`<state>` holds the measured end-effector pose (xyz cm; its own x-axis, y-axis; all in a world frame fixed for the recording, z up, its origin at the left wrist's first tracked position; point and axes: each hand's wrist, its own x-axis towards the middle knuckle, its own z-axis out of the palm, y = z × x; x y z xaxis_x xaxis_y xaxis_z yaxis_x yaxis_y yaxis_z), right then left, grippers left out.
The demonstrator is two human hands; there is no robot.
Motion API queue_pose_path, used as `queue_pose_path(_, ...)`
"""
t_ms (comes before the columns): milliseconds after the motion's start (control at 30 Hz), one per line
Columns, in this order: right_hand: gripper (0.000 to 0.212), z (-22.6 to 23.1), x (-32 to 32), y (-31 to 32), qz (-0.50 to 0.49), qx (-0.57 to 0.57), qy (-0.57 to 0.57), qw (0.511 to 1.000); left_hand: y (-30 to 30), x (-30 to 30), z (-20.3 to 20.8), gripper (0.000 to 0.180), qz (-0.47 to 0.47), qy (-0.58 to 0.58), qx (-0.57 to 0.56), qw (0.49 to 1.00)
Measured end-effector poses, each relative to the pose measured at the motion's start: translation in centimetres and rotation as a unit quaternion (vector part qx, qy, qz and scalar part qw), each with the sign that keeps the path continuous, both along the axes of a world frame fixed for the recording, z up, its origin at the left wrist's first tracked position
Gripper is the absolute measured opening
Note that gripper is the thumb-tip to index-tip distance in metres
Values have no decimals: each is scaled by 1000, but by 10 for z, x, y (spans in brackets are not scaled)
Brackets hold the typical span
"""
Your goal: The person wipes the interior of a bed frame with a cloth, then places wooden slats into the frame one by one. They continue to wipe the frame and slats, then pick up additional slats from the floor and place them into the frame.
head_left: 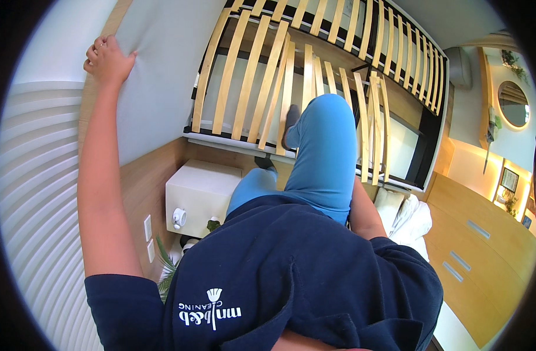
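Observation:
My left hand is stretched out at the upper left, its fingers curled over the wood-trimmed edge of a pale grey wall panel. My right forearm goes down behind my raised thigh, and the hand itself is hidden. In front of me lies a bed base with a black and white frame and curved wooden slats. Some slats near my knee sit askew, leaning toward one another. One foot in a dark sock is among the slats. My other foot is beside the frame's near edge.
A cream bedside cabinet with a white cup stands left of my legs. Green leaves show beside it. White bedding lies to the right, near wooden drawers. White ribbed panelling lines the left wall.

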<state>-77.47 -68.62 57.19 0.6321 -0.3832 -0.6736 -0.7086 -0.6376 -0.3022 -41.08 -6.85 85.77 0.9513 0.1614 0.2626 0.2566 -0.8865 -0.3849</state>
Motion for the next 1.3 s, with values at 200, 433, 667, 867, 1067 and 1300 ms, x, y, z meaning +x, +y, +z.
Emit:
queue_pose_path(200, 30, 2, -5, 3, 6, -3, 5, 1000, 1, -4, 2, 62, 0, 7, 10, 1000)
queue_pose_path(433, 27, 6, -5, 9, 18, -13, 7, 1000, -3, 1, 3, 62, 1, 5, 8, 1000)
queue_pose_path(667, 25, 31, 26, 19, 29, -47, -8, 998, 25, 7, -8, 66, -14, -16, 15, 1000)
queue_pose_path(867, 21, -54, 33, -4, -66, -39, -48, 996, 19, 6, -12, 70, 3, -8, 41, 999)
queue_pose_path(1067, 29, -119, 22, 34, -57, 22, 9, 998, 24, 2, -15, 71, -20, -20, 51, 998)
queue_pose_path(1300, 28, -85, 33, 35, -17, 23, 37, 999, 30, 6, -18, 70, -17, -11, 49, 999)
